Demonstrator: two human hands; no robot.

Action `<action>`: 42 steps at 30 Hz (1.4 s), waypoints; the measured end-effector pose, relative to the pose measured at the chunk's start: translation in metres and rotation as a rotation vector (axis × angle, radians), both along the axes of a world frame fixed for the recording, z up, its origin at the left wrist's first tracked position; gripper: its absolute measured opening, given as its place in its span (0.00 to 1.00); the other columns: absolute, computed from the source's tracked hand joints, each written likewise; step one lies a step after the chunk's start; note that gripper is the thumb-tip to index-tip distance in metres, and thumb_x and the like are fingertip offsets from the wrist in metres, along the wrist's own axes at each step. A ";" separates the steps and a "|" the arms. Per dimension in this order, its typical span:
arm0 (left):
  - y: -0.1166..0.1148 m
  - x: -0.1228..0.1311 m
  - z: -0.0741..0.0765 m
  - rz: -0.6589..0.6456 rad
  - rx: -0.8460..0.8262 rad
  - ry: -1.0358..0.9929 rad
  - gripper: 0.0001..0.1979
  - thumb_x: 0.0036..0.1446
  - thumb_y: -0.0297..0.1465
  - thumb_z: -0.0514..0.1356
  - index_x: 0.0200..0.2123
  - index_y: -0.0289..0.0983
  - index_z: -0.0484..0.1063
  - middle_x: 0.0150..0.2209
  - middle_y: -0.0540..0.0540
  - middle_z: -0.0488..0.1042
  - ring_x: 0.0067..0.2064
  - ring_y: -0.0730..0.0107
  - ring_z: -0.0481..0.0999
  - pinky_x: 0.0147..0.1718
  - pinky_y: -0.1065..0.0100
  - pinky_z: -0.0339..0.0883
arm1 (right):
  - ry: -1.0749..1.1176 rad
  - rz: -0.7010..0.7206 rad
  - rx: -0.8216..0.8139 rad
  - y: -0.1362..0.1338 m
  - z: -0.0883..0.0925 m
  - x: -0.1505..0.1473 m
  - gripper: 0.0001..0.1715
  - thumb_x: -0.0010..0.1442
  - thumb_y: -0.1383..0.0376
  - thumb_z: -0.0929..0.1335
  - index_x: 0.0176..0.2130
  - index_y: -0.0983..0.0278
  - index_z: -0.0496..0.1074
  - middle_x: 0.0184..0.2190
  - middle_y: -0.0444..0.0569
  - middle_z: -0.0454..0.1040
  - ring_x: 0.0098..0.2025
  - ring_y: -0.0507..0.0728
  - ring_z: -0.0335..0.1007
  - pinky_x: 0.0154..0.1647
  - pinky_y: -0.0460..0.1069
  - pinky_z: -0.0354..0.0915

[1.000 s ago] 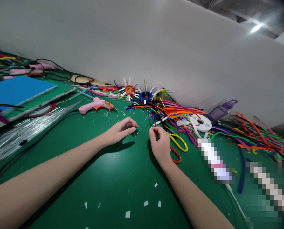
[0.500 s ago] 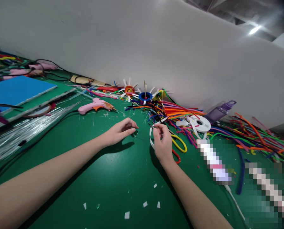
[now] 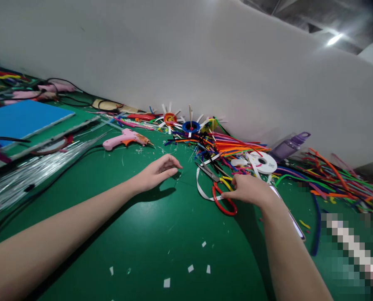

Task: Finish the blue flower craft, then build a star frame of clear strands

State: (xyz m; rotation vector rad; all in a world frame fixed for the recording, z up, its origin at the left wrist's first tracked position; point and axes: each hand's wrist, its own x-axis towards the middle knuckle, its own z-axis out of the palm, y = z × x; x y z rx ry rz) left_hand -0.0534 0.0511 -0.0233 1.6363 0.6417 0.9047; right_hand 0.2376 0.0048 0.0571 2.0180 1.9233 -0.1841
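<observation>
My left hand (image 3: 159, 170) rests on the green table (image 3: 148, 234), thumb and fingertips pinched together on something thin that I cannot make out. My right hand (image 3: 249, 190) lies on the handles of a pair of scissors (image 3: 224, 206) with one red and one yellow loop, fingers closed around them. The scissor blades point up and left. A loose white ribbon strip (image 3: 200, 189) curls on the table just left of the scissors, between my two hands.
A heap of coloured pipe cleaners (image 3: 236, 147) and a white ribbon spool (image 3: 263, 162) lie behind my right hand, near a purple bottle (image 3: 289, 144). A pink glue gun (image 3: 126, 138), a blue sheet (image 3: 20, 117) and silver wire bundles (image 3: 26, 171) sit to the left. Paper scraps (image 3: 191, 267) dot the front.
My right hand let the white ribbon strip drop and moved right and down onto the scissor handles. My left hand stayed where it was.
</observation>
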 end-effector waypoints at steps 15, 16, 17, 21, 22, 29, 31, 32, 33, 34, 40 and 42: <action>-0.001 0.000 0.002 0.021 0.003 -0.021 0.12 0.60 0.39 0.55 0.43 0.38 0.63 0.46 0.42 0.70 0.50 0.61 0.70 0.51 0.54 0.60 | 0.016 0.063 -0.059 0.005 -0.009 -0.002 0.17 0.45 0.53 0.69 0.28 0.63 0.66 0.28 0.51 0.73 0.29 0.58 0.69 0.23 0.49 0.53; -0.001 0.000 0.002 0.024 0.003 -0.018 0.12 0.60 0.39 0.55 0.43 0.38 0.63 0.46 0.42 0.70 0.50 0.61 0.70 0.51 0.54 0.60 | 0.023 0.065 -0.036 0.005 -0.008 -0.001 0.17 0.46 0.53 0.69 0.28 0.63 0.65 0.28 0.51 0.72 0.29 0.58 0.69 0.23 0.49 0.53; -0.001 0.000 0.002 0.026 0.003 -0.015 0.12 0.60 0.39 0.55 0.43 0.38 0.63 0.46 0.41 0.70 0.50 0.61 0.70 0.50 0.54 0.60 | 0.031 0.065 -0.009 0.004 -0.007 0.001 0.16 0.46 0.53 0.69 0.28 0.63 0.65 0.29 0.51 0.72 0.29 0.58 0.68 0.23 0.49 0.53; -0.001 -0.001 0.002 0.032 0.002 -0.014 0.13 0.59 0.40 0.56 0.43 0.38 0.64 0.45 0.41 0.71 0.50 0.61 0.70 0.50 0.55 0.61 | 0.050 0.063 0.054 0.003 -0.002 0.007 0.13 0.47 0.56 0.68 0.29 0.62 0.65 0.27 0.50 0.72 0.26 0.56 0.67 0.22 0.48 0.52; -0.001 -0.001 0.002 0.031 0.001 -0.016 0.13 0.59 0.40 0.56 0.43 0.38 0.64 0.45 0.42 0.71 0.49 0.61 0.70 0.50 0.55 0.61 | 0.049 0.065 0.067 0.003 0.000 0.008 0.13 0.47 0.57 0.67 0.30 0.62 0.65 0.27 0.50 0.72 0.26 0.56 0.67 0.22 0.48 0.52; -0.001 -0.001 0.001 0.023 -0.014 -0.034 0.13 0.59 0.40 0.56 0.42 0.38 0.64 0.45 0.42 0.71 0.50 0.62 0.70 0.50 0.55 0.61 | -0.032 -0.001 0.212 -0.008 0.023 0.012 0.26 0.51 0.47 0.64 0.40 0.64 0.68 0.32 0.55 0.75 0.29 0.60 0.70 0.23 0.49 0.53; -0.001 -0.001 0.001 0.024 -0.015 -0.048 0.13 0.59 0.40 0.56 0.42 0.38 0.64 0.45 0.42 0.71 0.50 0.62 0.70 0.50 0.56 0.61 | -0.045 0.005 0.257 -0.010 0.028 0.013 0.30 0.53 0.44 0.62 0.43 0.64 0.69 0.33 0.56 0.76 0.32 0.62 0.71 0.25 0.49 0.54; 0.000 -0.001 0.000 0.028 -0.012 -0.054 0.13 0.59 0.40 0.56 0.42 0.38 0.64 0.44 0.43 0.71 0.50 0.62 0.70 0.50 0.56 0.61 | -0.047 0.004 0.275 -0.011 0.030 0.013 0.31 0.53 0.44 0.62 0.44 0.64 0.69 0.33 0.56 0.76 0.32 0.62 0.71 0.25 0.50 0.55; 0.000 -0.001 0.000 0.033 -0.007 -0.059 0.13 0.59 0.39 0.56 0.42 0.38 0.64 0.44 0.43 0.71 0.50 0.62 0.70 0.50 0.56 0.61 | -0.049 -0.003 0.295 -0.012 0.032 0.014 0.32 0.54 0.44 0.61 0.45 0.65 0.69 0.33 0.57 0.76 0.32 0.62 0.71 0.26 0.50 0.55; 0.000 -0.001 0.000 0.039 0.001 -0.061 0.13 0.59 0.39 0.56 0.42 0.38 0.64 0.44 0.43 0.71 0.49 0.62 0.70 0.50 0.56 0.61 | -0.056 -0.014 0.321 -0.013 0.033 0.015 0.33 0.55 0.44 0.61 0.46 0.65 0.69 0.32 0.57 0.76 0.32 0.63 0.71 0.26 0.50 0.55; 0.000 -0.001 0.001 0.076 0.035 -0.039 0.12 0.60 0.38 0.56 0.42 0.37 0.64 0.44 0.42 0.71 0.48 0.62 0.70 0.50 0.56 0.60 | -0.095 -0.104 0.550 -0.016 0.042 0.015 0.32 0.55 0.42 0.60 0.46 0.63 0.69 0.31 0.60 0.75 0.28 0.65 0.70 0.24 0.52 0.53; 0.000 -0.001 0.002 0.080 0.030 -0.035 0.11 0.59 0.38 0.56 0.42 0.37 0.65 0.44 0.42 0.71 0.48 0.63 0.70 0.49 0.56 0.60 | -0.083 -0.160 0.632 -0.017 0.045 0.012 0.32 0.56 0.42 0.60 0.46 0.63 0.69 0.31 0.61 0.74 0.30 0.67 0.70 0.24 0.52 0.53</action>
